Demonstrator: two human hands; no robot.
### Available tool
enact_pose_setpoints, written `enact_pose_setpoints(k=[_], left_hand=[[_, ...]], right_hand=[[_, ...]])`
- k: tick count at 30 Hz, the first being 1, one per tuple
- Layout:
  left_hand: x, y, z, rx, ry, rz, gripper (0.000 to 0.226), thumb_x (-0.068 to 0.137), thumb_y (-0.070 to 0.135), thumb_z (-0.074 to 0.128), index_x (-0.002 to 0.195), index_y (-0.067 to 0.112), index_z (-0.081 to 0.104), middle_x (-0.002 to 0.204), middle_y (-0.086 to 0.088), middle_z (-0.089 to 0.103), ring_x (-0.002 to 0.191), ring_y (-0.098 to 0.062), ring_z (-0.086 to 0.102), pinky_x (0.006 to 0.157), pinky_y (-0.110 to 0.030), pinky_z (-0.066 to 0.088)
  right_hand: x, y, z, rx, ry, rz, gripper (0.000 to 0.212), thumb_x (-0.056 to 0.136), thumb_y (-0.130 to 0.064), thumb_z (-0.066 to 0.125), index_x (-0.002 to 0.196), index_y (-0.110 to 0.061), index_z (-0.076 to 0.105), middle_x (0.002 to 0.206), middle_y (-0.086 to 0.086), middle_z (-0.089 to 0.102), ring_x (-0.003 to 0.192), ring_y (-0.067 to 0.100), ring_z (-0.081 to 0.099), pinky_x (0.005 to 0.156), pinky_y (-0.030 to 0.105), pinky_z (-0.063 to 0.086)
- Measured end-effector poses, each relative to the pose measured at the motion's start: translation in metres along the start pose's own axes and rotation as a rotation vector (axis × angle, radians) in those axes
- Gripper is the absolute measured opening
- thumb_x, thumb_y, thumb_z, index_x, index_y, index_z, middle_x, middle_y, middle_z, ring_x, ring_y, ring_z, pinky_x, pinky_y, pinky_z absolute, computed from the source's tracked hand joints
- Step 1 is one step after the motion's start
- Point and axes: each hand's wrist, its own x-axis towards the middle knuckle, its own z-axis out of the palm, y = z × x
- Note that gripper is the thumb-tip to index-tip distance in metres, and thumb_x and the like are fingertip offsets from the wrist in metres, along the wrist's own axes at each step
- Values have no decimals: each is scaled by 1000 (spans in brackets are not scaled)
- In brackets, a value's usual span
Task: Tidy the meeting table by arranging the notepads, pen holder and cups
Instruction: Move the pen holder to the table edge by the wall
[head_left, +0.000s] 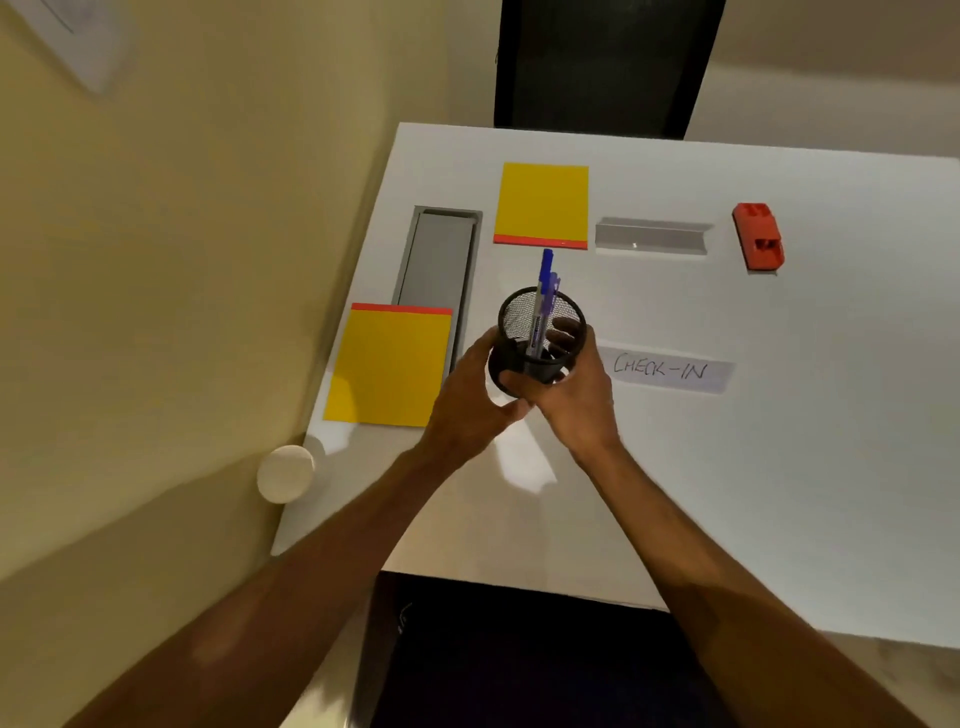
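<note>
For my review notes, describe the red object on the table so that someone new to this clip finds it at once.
Start at the white table and look to its far right side. Beyond the strip labelled CHECK-IN and right of the grey metal bracket lies the small red blocky item. It is the only all-red thing; the yellow notepads merely have red edges.

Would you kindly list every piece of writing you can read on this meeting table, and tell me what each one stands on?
"CHECK-IN": handwritten in dark capitals on the pale paper strip lying flat on the white table, just right of the black mesh pen holder.
Print on the barrel of a blue pen in the holder: too small and blurred to read.
Yellow notepads and the red stapler: no readable text.
</note>
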Motion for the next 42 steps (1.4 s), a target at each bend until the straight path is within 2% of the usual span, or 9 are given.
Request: enact_pose_setpoints(k=[9, 12, 16, 19, 23, 30, 34, 38, 42], left_hand=[[10, -22, -54, -120, 162, -64, 70, 73, 12, 84, 132, 13, 47, 114, 11, 60, 95, 18, 56, 73, -4, 47], [16, -30, -67, -116, 182, -85, 68, 73, 15, 84, 131, 11, 47, 111, 12, 59, 94, 6, 60, 73, -4, 48], [25, -45, -84, -105, 221, -92, 74, 69, 23, 87, 130, 11, 48, 118, 7, 63, 105, -6, 60, 78, -1, 45], [35, -58, -93, -116, 268, -120, 75, 65, 18, 90, 128, 10, 49, 120, 2, 65, 106, -8, 61, 75, 1, 42], [53, -82, -102, -145, 279, -151, 82, 56, 36, 87, 124, 11, 50, 110, 10, 63, 103, -4, 62, 80, -2, 44], [90, -115, -110, -55, 347, -177, 83, 57, 33, 92, 128, 17, 51, 114, 10, 62, 100, -3, 57, 75, 0, 39], [116, -135, -110, -57, 371, -196, 85, 62, 29, 91, 134, 16, 47, 126, 4, 61, 110, -3, 52, 78, 4, 37], [149, -157, -108, -78, 417, -223, 90, 66, 24, 89, 139, 9, 40, 136, -6, 57, 117, -8, 51, 76, 8, 36], [182, -179, -107, -118, 493, -279, 95, 63, 24, 89, 141, 9, 38, 137, -6, 55, 125, -18, 54, 88, -4, 43]], right_hand=[[16, -19, 67, -72, -181, -44, 84, 68, -26, 89, 137, -21, 43, 127, -12, 58, 113, 7, 54, 85, 12, 45], [24, -21, 79, -61, -253, -46, 86, 68, -30, 89, 140, -24, 41, 123, -19, 53, 116, 5, 52, 93, 19, 45], [32, -14, 78, -5, -366, -27, 77, 82, -44, 75, 146, -26, 37, 149, -11, 43, 136, 5, 40, 108, 21, 35], [38, 2, 70, -9, -255, 34, 58, 95, -48, 56, 147, -27, 39, 152, -8, 42, 139, 8, 39, 115, 33, 33], [58, 41, 72, -279, -147, 14, 54, 98, -49, 50, 146, -25, 43, 152, -5, 41, 139, 12, 38, 108, 26, 32], [108, 123, 101, -986, -259, -138, 72, 99, -61, 24, 158, -21, 13, 166, 10, 0, 152, 29, -6, 121, 53, 1], [122, 142, 123, -1062, -262, -107, 75, 96, -63, 10, 158, -22, -3, 164, 8, -15, 150, 28, -18, 120, 58, -6], [121, 162, 140, -1170, -101, -127, 73, 101, -61, 16, 158, -17, 2, 165, 12, -5, 152, 31, -8, 119, 61, 3], [122, 169, 144, -1236, -34, -154, 72, 101, -61, 12, 158, -19, 2, 165, 12, -3, 152, 31, -7, 119, 60, 5]])
